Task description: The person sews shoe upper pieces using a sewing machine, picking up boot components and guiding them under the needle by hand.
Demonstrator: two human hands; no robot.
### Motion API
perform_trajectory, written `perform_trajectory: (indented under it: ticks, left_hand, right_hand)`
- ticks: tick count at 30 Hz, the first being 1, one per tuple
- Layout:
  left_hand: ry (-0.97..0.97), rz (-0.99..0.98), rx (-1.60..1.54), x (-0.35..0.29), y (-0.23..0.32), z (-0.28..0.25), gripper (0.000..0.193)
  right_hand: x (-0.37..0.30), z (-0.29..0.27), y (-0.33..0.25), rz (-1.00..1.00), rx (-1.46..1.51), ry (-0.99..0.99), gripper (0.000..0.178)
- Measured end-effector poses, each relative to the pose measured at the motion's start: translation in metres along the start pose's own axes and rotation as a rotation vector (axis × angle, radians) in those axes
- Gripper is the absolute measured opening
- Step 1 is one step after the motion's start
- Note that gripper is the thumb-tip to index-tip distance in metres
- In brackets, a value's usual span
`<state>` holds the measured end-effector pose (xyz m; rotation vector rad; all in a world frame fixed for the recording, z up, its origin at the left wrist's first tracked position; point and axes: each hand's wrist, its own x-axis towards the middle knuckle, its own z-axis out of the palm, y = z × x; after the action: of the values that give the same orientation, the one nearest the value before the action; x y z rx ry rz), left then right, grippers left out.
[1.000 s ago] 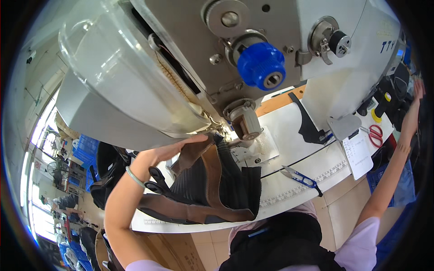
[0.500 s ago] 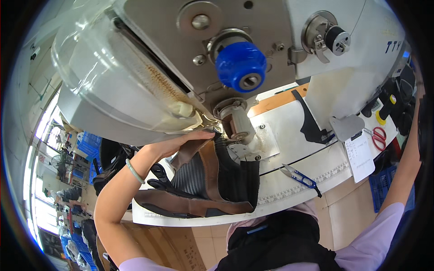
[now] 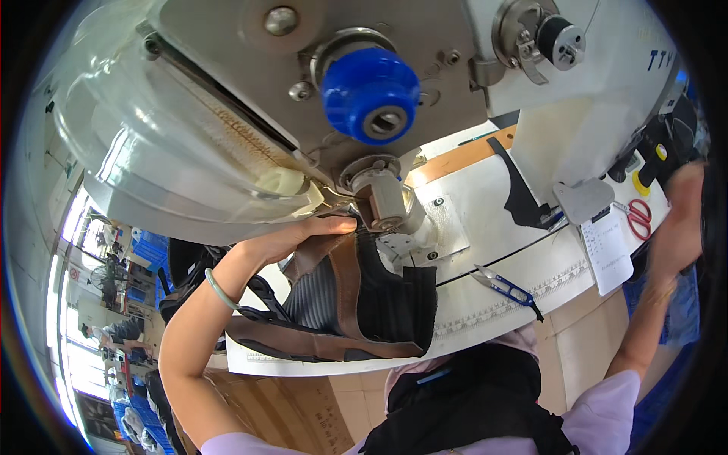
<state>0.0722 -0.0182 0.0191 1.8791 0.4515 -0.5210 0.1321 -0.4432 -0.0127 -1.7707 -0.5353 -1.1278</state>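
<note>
A brown and black shoe upper [image 3: 347, 284] lies on the white sewing machine bed. Its upper edge sits close under the metal roller and needle area of the sewing machine [image 3: 379, 208], where the exact contact point is hidden. My left hand [image 3: 311, 233] is closed on that edge, thumb on top, a light-coloured bangle at its wrist. Out at the far right, my right hand [image 3: 680, 224] is raised and smeared by motion, near the end of the machine; whether it touches anything does not show. Blue-handled thread snips [image 3: 506, 290] rest to the right of the upper.
Red-handled scissors [image 3: 639, 220] and a white paper card [image 3: 607, 258] lie at the right. Behind them is a black cut piece [image 3: 514, 186]. Blue knob [image 3: 370, 96] and machine head overhang the work. A ruler strip [image 3: 485, 315] edges the table; a cardboard box [image 3: 292, 406] stands below.
My right hand has come into view at the far right, its forearm shifting inward. The left hand still holds the shoe upper at nearly the same spot. The whole view has shifted slightly.
</note>
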Motion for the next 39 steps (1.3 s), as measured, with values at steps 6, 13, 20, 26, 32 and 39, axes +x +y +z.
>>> perform_trajectory:
  ticks: [6,13,20,26,32,39]
  left_hand:
    - [-0.055,0.005,0.063,0.008,-0.005,-0.003,0.031]
    - [-0.078,-0.064,0.135,0.008,0.000,-0.004,0.041]
    - [0.028,0.012,-0.081,0.002,0.000,0.007,0.027]
    - [0.050,0.116,-0.004,0.001,0.002,0.004,0.027]
    - [-0.032,0.110,0.002,0.003,0.000,-0.001,0.033]
    - [-0.064,0.148,0.000,0.004,-0.003,-0.002,0.030]
  right_hand:
    - [-0.150,0.077,-0.009,0.028,-0.229,-0.900,0.035]
    - [-0.153,0.089,0.006,0.028,-0.263,-0.977,0.022]
    - [-0.083,0.109,-0.036,-0.081,0.095,-0.732,0.020]
    - [-0.049,0.148,-0.073,-0.249,0.053,-0.706,0.027]
    - [-0.044,0.155,-0.073,-0.270,0.146,-0.739,0.014]
    - [-0.041,0.160,-0.081,-0.304,0.116,-0.711,0.014]
